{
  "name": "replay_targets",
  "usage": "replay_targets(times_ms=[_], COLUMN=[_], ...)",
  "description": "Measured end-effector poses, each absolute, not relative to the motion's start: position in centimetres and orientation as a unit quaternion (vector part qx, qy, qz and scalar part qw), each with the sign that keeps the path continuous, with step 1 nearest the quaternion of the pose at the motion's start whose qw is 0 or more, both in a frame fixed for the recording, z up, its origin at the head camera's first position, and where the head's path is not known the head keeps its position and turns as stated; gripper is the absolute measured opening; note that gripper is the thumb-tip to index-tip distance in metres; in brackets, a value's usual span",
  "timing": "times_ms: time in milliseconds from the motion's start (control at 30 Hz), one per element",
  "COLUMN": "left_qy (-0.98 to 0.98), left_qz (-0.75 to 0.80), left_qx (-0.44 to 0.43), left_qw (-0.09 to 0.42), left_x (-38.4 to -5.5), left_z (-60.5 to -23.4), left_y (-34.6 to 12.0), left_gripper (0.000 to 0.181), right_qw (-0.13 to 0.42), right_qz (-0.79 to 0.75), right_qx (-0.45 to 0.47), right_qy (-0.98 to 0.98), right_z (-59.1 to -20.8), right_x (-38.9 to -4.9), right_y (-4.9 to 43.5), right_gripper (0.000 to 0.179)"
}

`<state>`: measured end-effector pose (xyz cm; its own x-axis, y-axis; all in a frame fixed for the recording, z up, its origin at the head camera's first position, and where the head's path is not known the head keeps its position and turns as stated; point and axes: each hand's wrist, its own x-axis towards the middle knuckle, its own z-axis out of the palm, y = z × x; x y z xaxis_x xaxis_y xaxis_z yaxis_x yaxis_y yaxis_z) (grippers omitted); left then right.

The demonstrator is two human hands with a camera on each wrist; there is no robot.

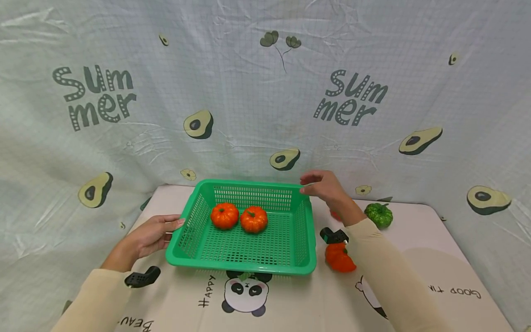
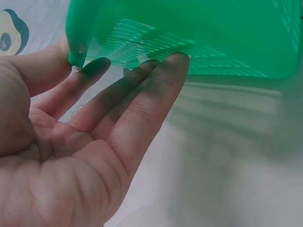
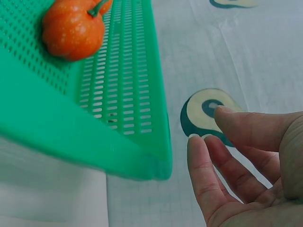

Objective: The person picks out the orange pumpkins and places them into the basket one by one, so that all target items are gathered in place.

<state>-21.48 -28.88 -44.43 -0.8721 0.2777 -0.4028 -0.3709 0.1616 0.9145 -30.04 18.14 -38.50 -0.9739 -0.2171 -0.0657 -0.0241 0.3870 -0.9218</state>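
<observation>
A green plastic basket (image 1: 274, 267) with slotted walls takes up the middle of the head view. Two small orange pumpkins (image 1: 254, 219) sit side by side inside it. My left hand (image 1: 152, 236) grips the basket's left side, thumb at the rim and fingers spread beneath the wall. In the left wrist view a shadow falls on the table under the raised basket side (image 2: 227, 42). Near the back right corner is my right hand (image 1: 325, 189); the right wrist view shows its fingertips (image 3: 198, 146) apart from the basket corner, holding nothing.
Right of the basket, an orange pumpkin (image 1: 338, 257) and a green pumpkin (image 1: 378, 215) lie on the table (image 1: 307, 304). A red thing (image 1: 336, 215) is partly hidden behind the right wrist. A printed curtain (image 1: 249, 92) hangs behind the table.
</observation>
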Motion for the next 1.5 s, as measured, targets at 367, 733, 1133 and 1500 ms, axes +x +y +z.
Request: replay_targets(times_ms=[367, 733, 1133, 1500], left_qy=[0.719, 0.72, 0.721, 0.713], left_qz=[0.647, 0.646, 0.644, 0.649], left_qx=[-0.031, -0.03, -0.033, -0.029], left_qw=[0.251, 0.251, 0.254, 0.262], left_x=[-21.5, -21.4, -21.6, -21.8], left_z=[-44.6, -44.6, -44.4, -44.5], left_y=[-28.9, -29.0, -29.0, -29.1], left_gripper=[0.071, 0.071, 0.07, 0.073], right_qw=[0.086, 0.079, 0.079, 0.086], right_qz=[-0.541, -0.525, -0.519, -0.521], right_qx=[-0.056, -0.043, -0.026, -0.005], right_qy=[0.835, 0.846, 0.851, 0.849], right_z=[-38.8, -39.3, -39.7, -40.1], right_x=[-30.2, -30.3, -30.3, -30.3], right_y=[19.8, 21.1, 22.3, 22.9], right_gripper=[0.043, 0.04, 0.039, 0.046])
